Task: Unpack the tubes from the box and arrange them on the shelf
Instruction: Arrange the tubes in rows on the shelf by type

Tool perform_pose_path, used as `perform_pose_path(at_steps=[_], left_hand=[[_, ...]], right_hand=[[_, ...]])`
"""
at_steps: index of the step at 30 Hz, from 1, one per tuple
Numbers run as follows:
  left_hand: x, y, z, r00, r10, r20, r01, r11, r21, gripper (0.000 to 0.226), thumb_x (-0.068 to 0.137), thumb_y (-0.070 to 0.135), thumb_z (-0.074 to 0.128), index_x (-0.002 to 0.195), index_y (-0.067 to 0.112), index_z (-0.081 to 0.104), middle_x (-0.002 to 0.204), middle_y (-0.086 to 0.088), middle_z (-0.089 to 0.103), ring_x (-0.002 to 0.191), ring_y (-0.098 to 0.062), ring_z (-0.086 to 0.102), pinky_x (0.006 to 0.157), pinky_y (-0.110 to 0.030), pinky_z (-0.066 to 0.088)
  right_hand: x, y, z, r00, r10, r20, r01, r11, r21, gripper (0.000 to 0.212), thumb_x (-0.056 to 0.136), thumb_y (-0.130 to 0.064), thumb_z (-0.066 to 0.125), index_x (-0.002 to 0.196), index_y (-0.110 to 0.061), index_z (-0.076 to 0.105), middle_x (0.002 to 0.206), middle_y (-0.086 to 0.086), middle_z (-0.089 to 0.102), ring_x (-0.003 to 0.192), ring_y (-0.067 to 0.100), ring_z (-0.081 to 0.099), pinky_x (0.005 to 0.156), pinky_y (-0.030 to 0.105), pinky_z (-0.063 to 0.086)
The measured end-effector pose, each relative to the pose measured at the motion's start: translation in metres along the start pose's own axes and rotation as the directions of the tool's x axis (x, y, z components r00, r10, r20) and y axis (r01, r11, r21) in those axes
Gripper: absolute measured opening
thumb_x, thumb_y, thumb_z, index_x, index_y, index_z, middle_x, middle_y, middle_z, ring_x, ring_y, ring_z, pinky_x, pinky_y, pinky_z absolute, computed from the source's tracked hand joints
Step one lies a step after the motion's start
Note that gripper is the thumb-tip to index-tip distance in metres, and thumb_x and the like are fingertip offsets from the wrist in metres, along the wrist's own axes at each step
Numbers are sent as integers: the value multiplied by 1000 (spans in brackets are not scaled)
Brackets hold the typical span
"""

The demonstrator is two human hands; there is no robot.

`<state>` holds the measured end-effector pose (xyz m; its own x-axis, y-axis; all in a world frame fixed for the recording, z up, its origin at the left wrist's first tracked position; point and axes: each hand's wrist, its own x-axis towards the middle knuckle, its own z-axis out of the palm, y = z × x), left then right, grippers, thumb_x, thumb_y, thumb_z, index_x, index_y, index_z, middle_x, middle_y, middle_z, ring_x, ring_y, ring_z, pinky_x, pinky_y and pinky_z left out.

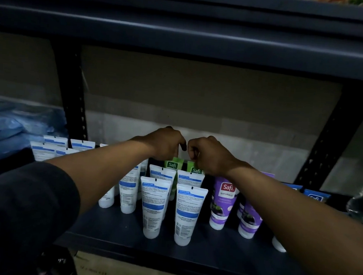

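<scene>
Left hand [167, 145] pinches green tube [171, 164], right hand [206, 155] pinches second green tube [196, 170], frame centre. I judge: setting both upright behind white tubes [154, 206], keeping colours grouped on shelf [211, 250].

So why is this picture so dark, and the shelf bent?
Head view: dim light, so the dark metal shelf board and black sleeve nearly vanish; the white plastic tubes stand out. Head view: the wide lens bows the upper shelf beam; the blue plastic bags at left look soft.

Tubes [154, 208] in rows on shelf [189, 254]
</scene>
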<state>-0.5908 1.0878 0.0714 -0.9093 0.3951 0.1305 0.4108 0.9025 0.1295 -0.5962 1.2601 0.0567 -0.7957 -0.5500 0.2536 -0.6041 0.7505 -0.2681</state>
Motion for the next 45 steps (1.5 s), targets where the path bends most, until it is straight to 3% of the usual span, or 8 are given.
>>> perform_pose_path(at_steps=[17, 21, 24, 27, 30, 33, 38, 45], left_hand=[[-5, 0, -1, 1000, -19, 1, 19, 999, -45, 47, 83, 0, 54, 123, 24, 62, 81, 11, 66, 84, -6, 51, 85, -27, 48], [-11, 1, -10, 999, -34, -21, 34, 999, -1, 46, 84, 3, 58, 123, 26, 61, 100, 9, 68, 99, -11, 52, 91, -30, 48], [-19, 6, -33, 999, -36, -41, 38, 999, 38, 25, 89, 14, 61, 109, 28, 68, 108, 9, 66, 103, -13, 59, 92, -31, 48], [-31, 13, -55, 977, -87, 193, 91, 996, -13, 16, 94, 22, 58, 103, 29, 68, 87, 14, 73, 63, -6, 64, 66, -22, 49], [-38, 21, -56, 937, -130, 325, 132, 991, 18, 19, 97, 23, 52, 110, 26, 66, 71, 9, 74, 42, -6, 53, 58, -21, 44], [-41, 27, -44, 915, -158, 372, 158, 987, 31, 23, 98, 27, 50, 114, 22, 66, 70, 7, 74, 41, -6, 53, 60, -22, 46], [-43, 32, -39, 929, -175, 326, 177, 984, 23, 30, 96, 42, 49, 99, 20, 69, 71, 6, 75, 53, -11, 63, 70, -24, 52], [-45, 34, -34, 954, -175, 243, 169, 984, 48, 23, 89, 35, 64, 81, 15, 72, 60, 6, 70, 63, -13, 71, 72, -29, 57]], right_hand=[[2, -4, -1, 999, 18, 40, -18, 1000, -4, 18, 73, 3, 63, 75, -15, 62, 78, -4, 62, 80, 18, 59, 70, 31, 48], [-3, -16, -20, 1000, 4, -17, -5, 1000, -21, 8, 79, -12, 66, 83, -18, 71, 85, -5, 70, 87, 15, 63, 83, 32, 52], [-10, -36, -41, 994, 12, 110, -11, 1000, -11, 15, 83, -15, 62, 88, -17, 76, 90, -6, 73, 85, 8, 65, 79, 25, 52], [-15, -51, -48, 948, 52, 315, -31, 997, -72, 14, 85, -21, 66, 93, -19, 76, 91, -7, 73, 84, 9, 67, 79, 25, 55], [-17, -59, -40, 907, 117, 404, -64, 988, -142, 16, 88, -21, 66, 101, -18, 75, 74, -5, 73, 78, 15, 72, 76, 30, 59], [-18, -59, -34, 912, 144, 385, -94, 985, -147, 17, 89, -14, 65, 103, -16, 73, 61, -6, 69, 74, 16, 72, 69, 28, 59], [-21, -51, -32, 932, 157, 326, -119, 984, -133, 17, 86, -10, 68, 98, -18, 76, 81, -4, 71, 74, 16, 71, 58, 22, 55], [-25, -47, -35, 940, 154, 305, -123, 985, -120, 22, 80, -12, 58, 90, -15, 77, 91, 3, 74, 79, 20, 72, 73, 37, 62]])
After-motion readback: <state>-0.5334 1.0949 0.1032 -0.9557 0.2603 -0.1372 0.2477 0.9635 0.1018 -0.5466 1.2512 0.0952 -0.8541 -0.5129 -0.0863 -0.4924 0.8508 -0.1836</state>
